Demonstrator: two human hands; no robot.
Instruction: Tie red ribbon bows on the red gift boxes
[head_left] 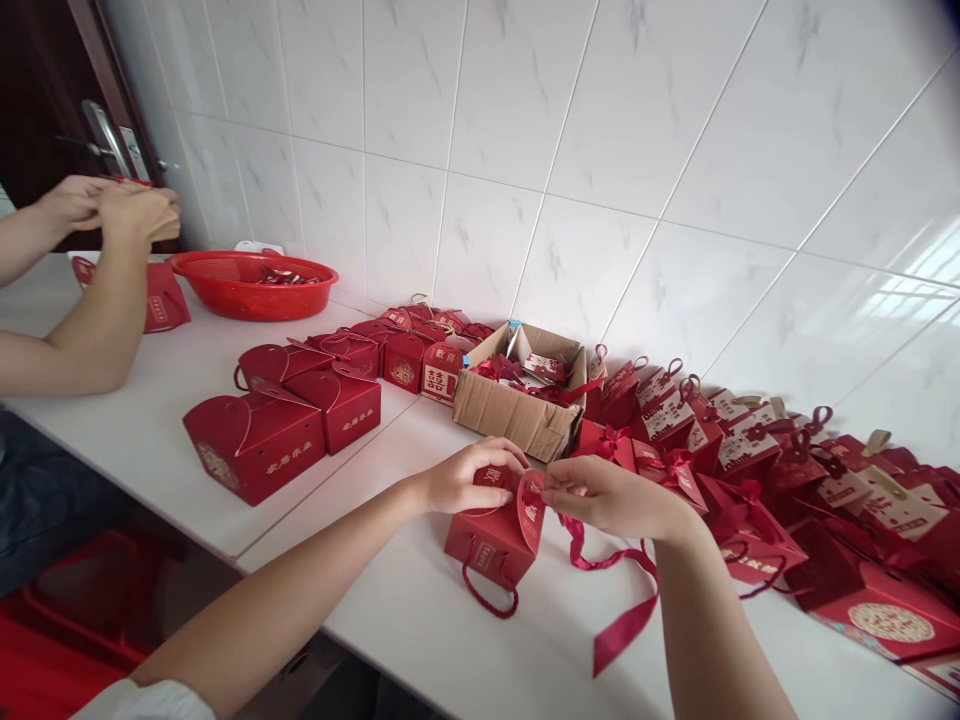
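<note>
A small red gift box (pixel 480 545) with gold print and a twisted cord handle (pixel 491 605) stands on the white table in front of me. My left hand (pixel 476 478) is closed over its top, fingers and thumb on a rounded flap. At the box's right side, my right hand (pixel 592 492) pinches at the edge of the other flap (pixel 531 510). A dark red ribbon (pixel 626 632) trails from beneath my right fingers onto the table; its upper end is hidden by the fingers.
Behind the box sits a cardboard carton (pixel 517 410) of printed tags and ribbons. Finished-looking red boxes (pixel 675 410) crowd the right side; more boxes (pixel 259 440) stand left. Beyond are a red plastic basin (pixel 255 290) and another person's hands (pixel 120 208).
</note>
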